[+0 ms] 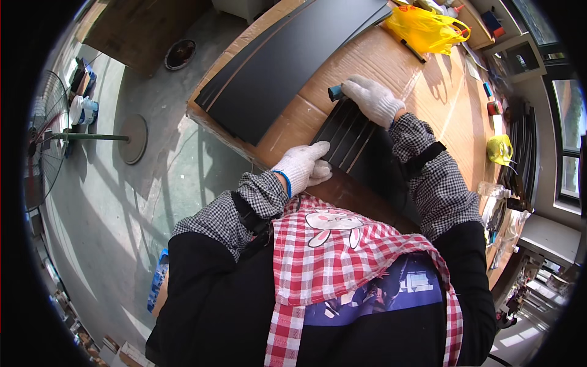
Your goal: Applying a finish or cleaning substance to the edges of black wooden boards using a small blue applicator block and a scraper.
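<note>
My left hand [301,168], in a white knit glove with a blue cuff, grips the near-left edge of a set of black strips [346,136]. Its thumb lies on top and its other fingers sit lower at the edge. Narrow lighter gaps run between the strips. At their far end, my right hand [372,101], also gloved in white, is closed around a small dark teal object [335,93]. Only one end of that object sticks out past the fingers, so its kind is unclear. A dark sheet [382,162] lies beside the strips, partly under my right forearm.
Large black sheets [275,73] lie overlapped across the far left of the cardboard-covered table [309,101]. Beyond are a yellow plastic bag [422,29] and a thin black bar [413,51]. Rolls of tape [494,108] line the right edge. A fan [52,137] stands left on the floor.
</note>
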The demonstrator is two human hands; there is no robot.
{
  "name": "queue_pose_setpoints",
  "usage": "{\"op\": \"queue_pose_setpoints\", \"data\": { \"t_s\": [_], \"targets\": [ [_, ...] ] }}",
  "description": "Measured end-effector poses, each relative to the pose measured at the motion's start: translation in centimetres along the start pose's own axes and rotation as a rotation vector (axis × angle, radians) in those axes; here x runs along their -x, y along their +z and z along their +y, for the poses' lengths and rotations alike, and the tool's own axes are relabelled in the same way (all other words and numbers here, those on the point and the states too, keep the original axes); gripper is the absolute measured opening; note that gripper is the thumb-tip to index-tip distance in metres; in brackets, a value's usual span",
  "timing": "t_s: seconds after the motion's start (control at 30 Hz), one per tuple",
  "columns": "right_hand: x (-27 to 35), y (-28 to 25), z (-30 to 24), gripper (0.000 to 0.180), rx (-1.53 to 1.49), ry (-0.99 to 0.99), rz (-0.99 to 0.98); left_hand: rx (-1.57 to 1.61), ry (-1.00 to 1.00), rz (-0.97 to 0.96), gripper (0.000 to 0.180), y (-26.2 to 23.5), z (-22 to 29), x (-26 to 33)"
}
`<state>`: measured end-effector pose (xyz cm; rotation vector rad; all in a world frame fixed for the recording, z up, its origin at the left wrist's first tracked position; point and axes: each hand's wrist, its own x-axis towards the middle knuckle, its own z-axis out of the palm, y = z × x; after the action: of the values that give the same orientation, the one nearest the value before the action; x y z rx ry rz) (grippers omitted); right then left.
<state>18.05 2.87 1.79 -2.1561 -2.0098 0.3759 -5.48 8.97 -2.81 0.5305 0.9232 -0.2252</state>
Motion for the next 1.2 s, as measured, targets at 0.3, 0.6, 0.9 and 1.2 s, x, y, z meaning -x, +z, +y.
{"op": "queue_pose_setpoints", "data": {
  "t_s": [0.3,0.6,0.9,1.2],
  "targets": [
    [-1.1,0.0,-1.8,0.026,-0.028,0.119,-0.179,-0.138,-0.164,0.120,0.081,0.3,2.1,0.8],
    [-1.0,-0.5,-2.0,0.027,-0.035,0.152,-0.255,-0.046,-0.156,0.048,0.081,0.3,1.4,0.5],
    [2.9,-0.9,-2.1,0.027,-0.247,0.232,0.111,-0.185,-0.084,0.086,0.064,0.2,1.0,0.7],
    [16.2,-3.6,-3.2,0.045,-1.406,0.628,0.507,-0.244,0.136,0.011,0.032,-3.9,1.8,3.3]
  ]
}}
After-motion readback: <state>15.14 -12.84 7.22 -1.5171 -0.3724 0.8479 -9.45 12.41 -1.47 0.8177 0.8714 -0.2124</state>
